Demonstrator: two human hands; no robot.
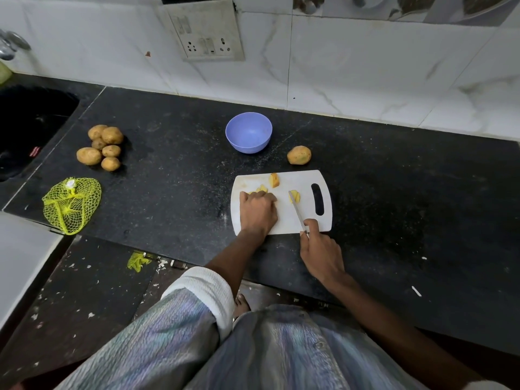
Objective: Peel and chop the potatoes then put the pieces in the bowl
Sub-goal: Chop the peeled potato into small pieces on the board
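Chopping on the board (281,218): left hand (257,211) curls over pieces (261,189), right hand (320,249) grips knife (297,211); next, scoop pieces into bowl (248,135) behind the board.

Shimmery blue-grey shirt (180,342), rolled white cuff (208,288)

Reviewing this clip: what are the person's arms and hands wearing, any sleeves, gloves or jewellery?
Both hands, left hand and right hand, are bare: no gloves, rings or watch visible. The forearms are uncovered too. The left sleeve is a shimmery blue-grey crinkled fabric rolled back to a white cuff near the elbow. The right sleeve is hardly in view.
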